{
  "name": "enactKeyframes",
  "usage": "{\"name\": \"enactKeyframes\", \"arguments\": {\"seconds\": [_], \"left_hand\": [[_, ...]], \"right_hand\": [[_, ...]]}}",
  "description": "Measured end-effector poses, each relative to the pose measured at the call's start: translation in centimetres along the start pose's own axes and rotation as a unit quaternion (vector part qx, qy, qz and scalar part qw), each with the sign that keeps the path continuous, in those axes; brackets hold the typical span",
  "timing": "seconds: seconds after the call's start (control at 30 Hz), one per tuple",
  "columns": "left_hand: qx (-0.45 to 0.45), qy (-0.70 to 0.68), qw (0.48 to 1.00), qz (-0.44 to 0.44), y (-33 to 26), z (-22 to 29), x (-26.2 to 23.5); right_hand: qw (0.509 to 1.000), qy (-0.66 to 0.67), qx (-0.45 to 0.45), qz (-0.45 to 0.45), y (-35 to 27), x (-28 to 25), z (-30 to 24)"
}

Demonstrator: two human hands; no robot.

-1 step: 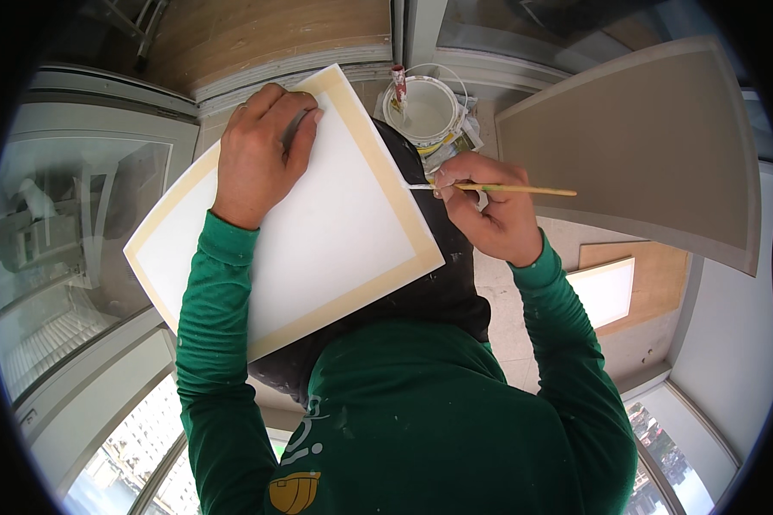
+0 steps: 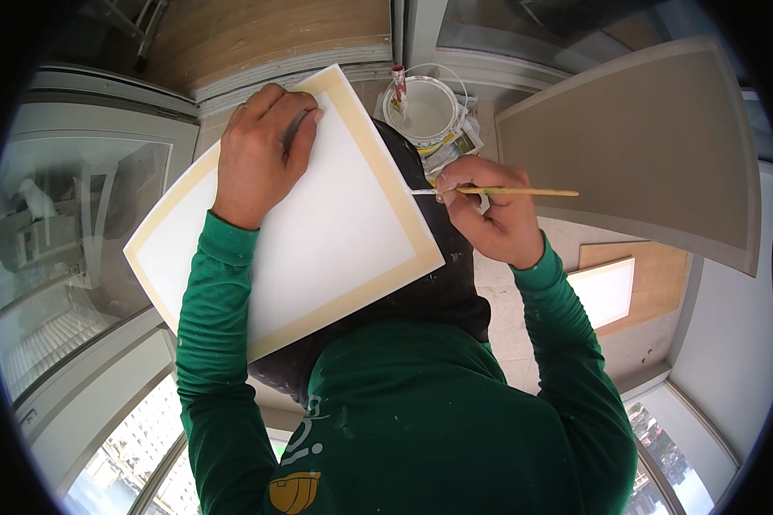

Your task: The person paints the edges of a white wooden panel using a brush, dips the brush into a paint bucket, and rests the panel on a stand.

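A white panel [image 2: 318, 206] bordered with cream masking tape [image 2: 374, 163] rests tilted across my lap. My left hand [image 2: 262, 159] grips its far edge, fingers curled over and thumb on the face; a dark grey patch between thumb and forefinger is unclear. Pinched in my right hand [image 2: 494, 215] is a slim paintbrush [image 2: 537, 191] with a yellowish wooden handle. Its white-coated tip points left and meets the panel's right edge. The fingers cover part of the brush's middle.
Beyond the panel stands a white paint bucket [image 2: 429, 110], with a red-handled brush [image 2: 399, 84] at its rim. A large grey-brown panel [image 2: 631, 137] leans at the right. Below it, a smaller white panel [image 2: 605, 292] lies on a brown board [image 2: 659, 287]. Glass doors [image 2: 86, 197] flank the left.
My right hand and the paintbrush have shifted slightly toward me along the panel's right edge. My left hand and the panel stay in place.
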State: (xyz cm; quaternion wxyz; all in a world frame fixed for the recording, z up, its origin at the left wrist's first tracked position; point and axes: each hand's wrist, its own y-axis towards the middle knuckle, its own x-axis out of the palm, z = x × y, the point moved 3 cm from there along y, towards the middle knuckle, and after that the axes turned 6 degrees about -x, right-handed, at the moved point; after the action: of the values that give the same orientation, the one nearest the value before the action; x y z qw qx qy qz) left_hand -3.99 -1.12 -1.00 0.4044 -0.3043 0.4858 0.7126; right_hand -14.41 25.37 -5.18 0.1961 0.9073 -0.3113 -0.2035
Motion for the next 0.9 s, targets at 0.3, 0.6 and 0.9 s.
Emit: {"name": "enactKeyframes", "arguments": {"seconds": [0.3, 0.6, 0.9], "left_hand": [[0.0, 0.001, 1.0, 0.0, 0.0, 0.1, 0.0], [-0.017, -0.006, 1.0, -0.001, -0.2, -0.3, 0.3], [-0.021, -0.003, 1.0, -0.001, -0.2, -0.2, 0.2]], "right_hand": [[1.0, -0.002, 0.026, 0.007, 0.7, -0.1, 0.1], [1.0, -0.003, 0.011, 0.023, 0.8, 0.4, 0.9], [0.999, 0.021, 0.022, -0.021, -1.5, -0.4, -1.2]]}}
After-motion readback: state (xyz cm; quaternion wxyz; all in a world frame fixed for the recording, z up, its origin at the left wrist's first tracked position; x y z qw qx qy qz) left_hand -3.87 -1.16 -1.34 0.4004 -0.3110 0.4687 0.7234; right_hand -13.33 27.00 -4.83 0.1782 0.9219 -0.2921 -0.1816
